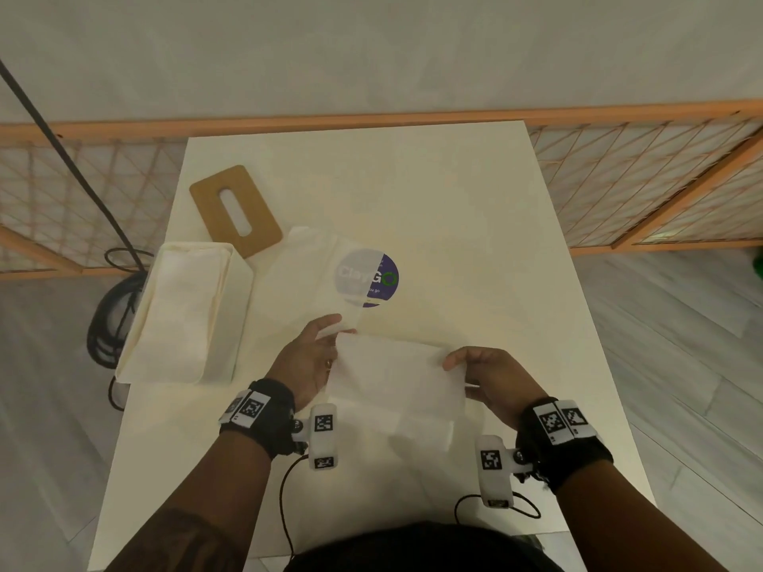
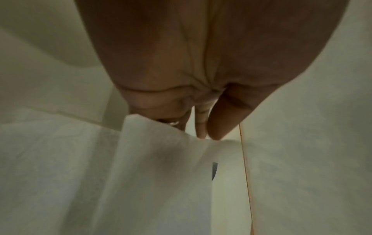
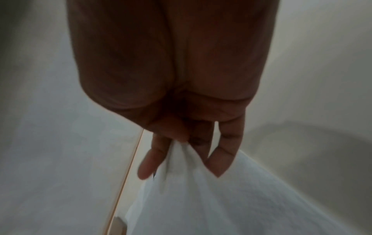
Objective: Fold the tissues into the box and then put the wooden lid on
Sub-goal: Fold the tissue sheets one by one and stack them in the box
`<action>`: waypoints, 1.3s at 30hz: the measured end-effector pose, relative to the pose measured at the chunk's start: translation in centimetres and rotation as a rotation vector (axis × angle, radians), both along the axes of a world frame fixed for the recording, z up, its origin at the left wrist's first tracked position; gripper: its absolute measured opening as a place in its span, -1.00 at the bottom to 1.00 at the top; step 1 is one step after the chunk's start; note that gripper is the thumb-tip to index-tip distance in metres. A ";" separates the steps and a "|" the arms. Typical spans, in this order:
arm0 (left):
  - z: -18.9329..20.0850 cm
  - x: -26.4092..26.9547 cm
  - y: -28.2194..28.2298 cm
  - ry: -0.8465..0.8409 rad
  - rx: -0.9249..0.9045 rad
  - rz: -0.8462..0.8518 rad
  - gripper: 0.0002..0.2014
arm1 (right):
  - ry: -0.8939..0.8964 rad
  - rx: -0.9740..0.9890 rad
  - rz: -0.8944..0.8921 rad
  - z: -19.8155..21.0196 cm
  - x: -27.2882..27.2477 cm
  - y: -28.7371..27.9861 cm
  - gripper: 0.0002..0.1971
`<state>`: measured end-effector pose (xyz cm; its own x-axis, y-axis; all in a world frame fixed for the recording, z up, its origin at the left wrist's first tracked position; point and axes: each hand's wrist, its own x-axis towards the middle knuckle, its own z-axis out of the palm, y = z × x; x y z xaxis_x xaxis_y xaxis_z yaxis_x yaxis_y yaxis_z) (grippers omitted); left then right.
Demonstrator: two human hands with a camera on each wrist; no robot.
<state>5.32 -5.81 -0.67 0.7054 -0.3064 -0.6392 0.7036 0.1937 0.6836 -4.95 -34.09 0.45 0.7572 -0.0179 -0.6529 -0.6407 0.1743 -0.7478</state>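
Holding 1 white tissue (image 1: 392,381) up over the tabletop (image 1: 475,241), both hands are pinching its top corners: left hand (image 1: 307,361) on 1 side, right hand (image 1: 491,379) on the other. Sitting off to the left is the open box (image 1: 241,282) with tissues inside, and the wooden lid (image 1: 235,210) is lying flat just behind it.

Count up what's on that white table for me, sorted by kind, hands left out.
Loose tissues: 2, one held, one spread flat
Box: 1, tissues already inside
Wooden lid: 1
Round sticker: 1
Total: 5
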 end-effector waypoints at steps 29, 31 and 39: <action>-2.9 2.0 -1.9 -0.669 1.244 -0.460 -0.55 | -0.057 -0.970 0.589 -2.1 1.7 1.2 -0.77; -3.2 2.8 -1.9 -0.649 1.315 -0.493 -0.55 | -0.055 -0.999 0.590 -1.6 2.5 0.7 -0.77; -2.6 3.5 -0.9 -0.925 1.013 -0.298 -0.85 | -0.092 -0.829 0.251 0.8 6.9 0.3 -0.67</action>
<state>8.78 -6.66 -3.25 0.9778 -0.2091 -0.0158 -0.1454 -0.7304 0.6673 1.95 -33.77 1.23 0.8516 -0.2857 -0.4394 -0.5179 -0.5877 -0.6216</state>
